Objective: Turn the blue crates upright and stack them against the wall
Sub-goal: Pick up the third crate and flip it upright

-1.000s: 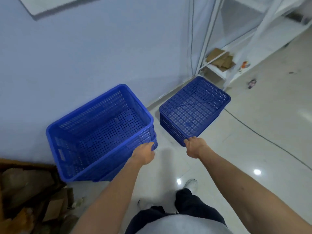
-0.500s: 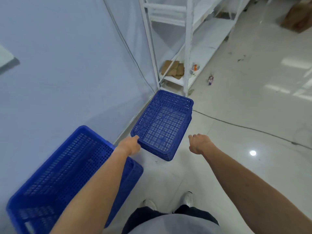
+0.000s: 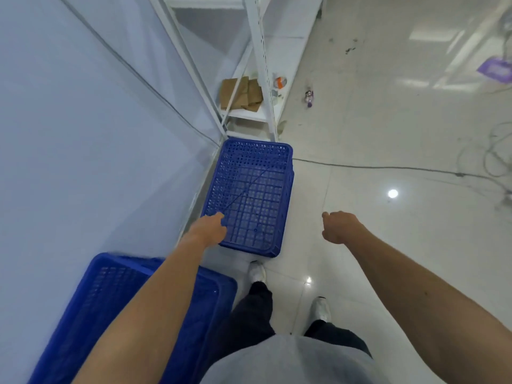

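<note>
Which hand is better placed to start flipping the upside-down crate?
Left. The left hand is already at the upside-down crate's near corner, while the right hand hangs over bare floor, clear of it.

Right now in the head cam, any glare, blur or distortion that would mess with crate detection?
Head view: ceiling-light glare spots on the glossy floor, right of the overturned crate, which is sharp. The upright crate at lower left is motion-blurred along its rim. Wide-angle distortion bends the white shelf frame and the wall edges. The left hand reaches the overturned crate's near corner; the right hand is clear of it.
</note>
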Demonstrator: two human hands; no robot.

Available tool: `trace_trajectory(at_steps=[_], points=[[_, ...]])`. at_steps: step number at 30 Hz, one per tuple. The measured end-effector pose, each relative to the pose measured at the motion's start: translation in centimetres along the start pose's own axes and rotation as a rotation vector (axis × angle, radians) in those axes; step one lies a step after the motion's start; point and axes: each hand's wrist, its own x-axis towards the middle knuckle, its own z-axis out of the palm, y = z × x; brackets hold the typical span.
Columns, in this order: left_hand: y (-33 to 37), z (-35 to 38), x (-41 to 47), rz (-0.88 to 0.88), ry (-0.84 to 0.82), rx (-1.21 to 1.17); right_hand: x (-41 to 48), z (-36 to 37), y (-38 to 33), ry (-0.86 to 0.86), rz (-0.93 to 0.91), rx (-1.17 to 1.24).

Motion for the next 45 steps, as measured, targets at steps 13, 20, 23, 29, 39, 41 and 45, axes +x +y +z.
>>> trace_trajectory(at_steps=[13, 20, 23, 29, 39, 41, 45], points=[[-9.7, 2.6, 18.7, 0.113, -0.226, -0.018, 17.8, 1.2, -9.0, -0.206, 0.125, 0.261], [-14.8, 7.7, 31.1, -0.020, -0.241, -0.033, 29.6, 6.2, -10.6, -0.226, 0.181, 0.254], [-16.1, 10.7, 35.7, -0.043, -0.190, -0.029, 34.3, 8.7, -11.4, -0.198, 0.256, 0.333], [-17.3, 14.5, 41.7, -0.166, -0.094, -0.046, 39.6, 13.1, -12.9, -0.198, 0.378, 0.554], [-19.5, 16.3, 46.8, -0.277, 0.017, -0.303, 42.7, 16.6, -14.7, -0.029, 0.510, 0.885], [-19.7, 16.3, 47.0, -0.284, -0.009, -0.313, 42.8, 16.9, -14.6, -0.026, 0.522, 0.871], [-17.8, 16.9, 45.3, -0.250, -0.014, -0.266, 42.0, 17.3, -12.4, -0.007, 0.530, 0.846]])
